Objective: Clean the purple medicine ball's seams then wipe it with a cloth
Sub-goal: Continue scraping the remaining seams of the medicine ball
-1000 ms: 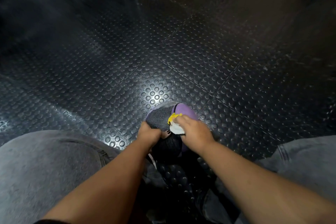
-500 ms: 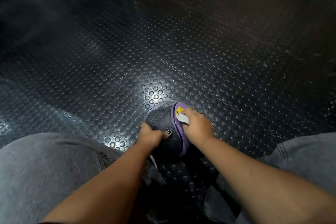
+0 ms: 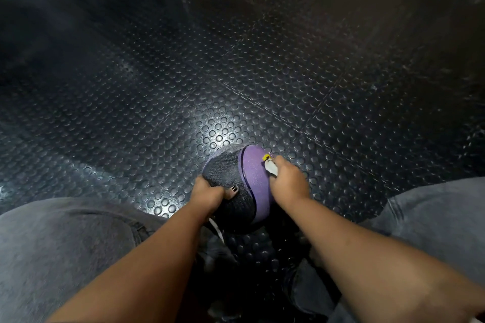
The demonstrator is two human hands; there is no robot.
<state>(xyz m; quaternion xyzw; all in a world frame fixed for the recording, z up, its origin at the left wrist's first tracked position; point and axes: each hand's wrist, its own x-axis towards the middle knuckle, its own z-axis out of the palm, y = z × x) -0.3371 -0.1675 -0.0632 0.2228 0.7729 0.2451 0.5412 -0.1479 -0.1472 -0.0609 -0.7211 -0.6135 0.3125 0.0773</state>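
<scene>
Against the ball, hands, tool mostly hidden

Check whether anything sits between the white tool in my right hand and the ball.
Nothing visible does. The right hand holds the white tool with its yellow tip against the medicine ball, on its purple panel. The left hand grips the dark panel, off to the side.
</scene>
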